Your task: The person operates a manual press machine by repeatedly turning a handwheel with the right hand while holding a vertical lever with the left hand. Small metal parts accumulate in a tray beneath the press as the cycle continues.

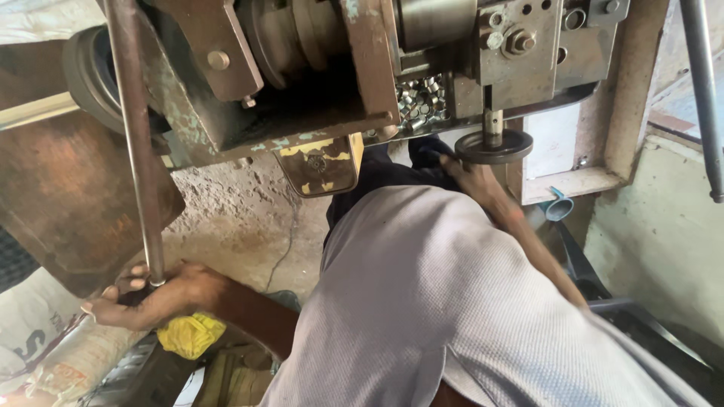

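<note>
— What is the left hand [154, 294] doing down there?

— It is closing round the bottom end of a long steel rod [136, 128], fingers [113, 290] wrapping the shaft just above a yellow rag [191, 334]. The rod is running nearly upright, from the top edge of the view down past the machine [302, 83] to the hand, leaning a little to the right as it goes down.

— How is it likely handling?

— It is looking like solid metal, so probably stiff and fairly heavy, and the bare shaft may be slick. Low on the shaft, where the hand is already sitting, seems a sensible hold for levering.

— And the right hand [475, 181]?

— It is reaching forward over the person's grey shirt [422, 301] to the dark round disc [494, 145] under the machine's short vertical spindle [493, 120]. It is lying at the disc's edge, but I cannot tell whether its fingers are closing on it or only resting there.

— Anything else nearby?

— A heap of small shiny metal sleeves [422, 98] is sitting in the machine's tray just behind the disc, and a light blue plastic piece [559, 205] is lying to the right, below it.
</note>
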